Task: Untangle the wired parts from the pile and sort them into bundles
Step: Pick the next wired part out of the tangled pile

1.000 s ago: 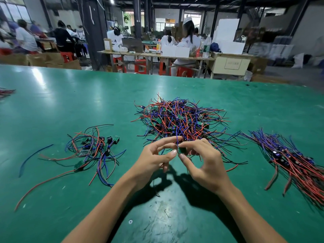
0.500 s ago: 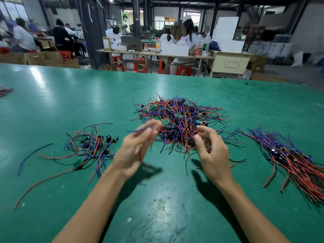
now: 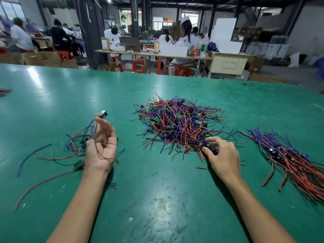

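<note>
A big tangled pile [image 3: 177, 123] of red and blue wired parts with small green boards lies mid-table. My left hand [image 3: 100, 151] is raised palm-up over a small loose group of parts [image 3: 75, 144] on the left. It pinches one wired part [image 3: 102, 114] at its fingertips, and the part's thin wires hang across the palm. My right hand [image 3: 222, 155] is at the pile's near right edge, its fingers pinching a dark part among the wires there. A straightened bundle [image 3: 289, 155] lies at the right.
The green table [image 3: 157, 199] stretches far back to its edge. A loose blue wire [image 3: 31, 155] and a long red wire [image 3: 43, 181] lie at the left. A small screw [image 3: 131, 218] sits near me. People work at benches beyond the table.
My hands have parted. The left one pulled a wired part free of the pile and carried it left over the small group. The right one reached back to the pile's near edge.
</note>
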Demonstrator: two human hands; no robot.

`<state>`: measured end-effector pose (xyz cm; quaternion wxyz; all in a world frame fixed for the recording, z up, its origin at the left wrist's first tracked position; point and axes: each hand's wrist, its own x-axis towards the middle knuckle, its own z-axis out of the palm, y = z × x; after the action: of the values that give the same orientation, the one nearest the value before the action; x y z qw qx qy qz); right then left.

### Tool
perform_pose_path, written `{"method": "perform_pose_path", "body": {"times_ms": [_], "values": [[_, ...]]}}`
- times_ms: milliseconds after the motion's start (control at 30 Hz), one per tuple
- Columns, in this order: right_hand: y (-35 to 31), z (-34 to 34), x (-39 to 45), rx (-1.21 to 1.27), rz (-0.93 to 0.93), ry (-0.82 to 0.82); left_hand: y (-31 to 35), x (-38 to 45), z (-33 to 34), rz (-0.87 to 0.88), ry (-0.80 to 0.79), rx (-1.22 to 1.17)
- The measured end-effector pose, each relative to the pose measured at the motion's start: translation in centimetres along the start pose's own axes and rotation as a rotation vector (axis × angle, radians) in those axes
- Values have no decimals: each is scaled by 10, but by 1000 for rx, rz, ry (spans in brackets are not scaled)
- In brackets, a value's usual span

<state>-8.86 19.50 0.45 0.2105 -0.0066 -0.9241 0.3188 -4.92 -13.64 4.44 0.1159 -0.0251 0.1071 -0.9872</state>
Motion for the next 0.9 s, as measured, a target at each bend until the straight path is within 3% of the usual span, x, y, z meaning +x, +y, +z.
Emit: {"method": "perform_pose_path", "body": {"times_ms": [167,300,533,733,900], "values": [[1,1,0,-14,-52,-8,-8,0,-1,-54,69,76],[-2,0,-2,18,-126,81,-6,1,3,-38,43,34],[-12,3,-6,347,-218,122,4,-7,-1,-84,55,-120],[-19,4,-9,465,-279,65,0,-3,0,-55,76,-52],[-32,3,-13,871,-63,-162,-4,-1,-1,-17,71,61]]}}
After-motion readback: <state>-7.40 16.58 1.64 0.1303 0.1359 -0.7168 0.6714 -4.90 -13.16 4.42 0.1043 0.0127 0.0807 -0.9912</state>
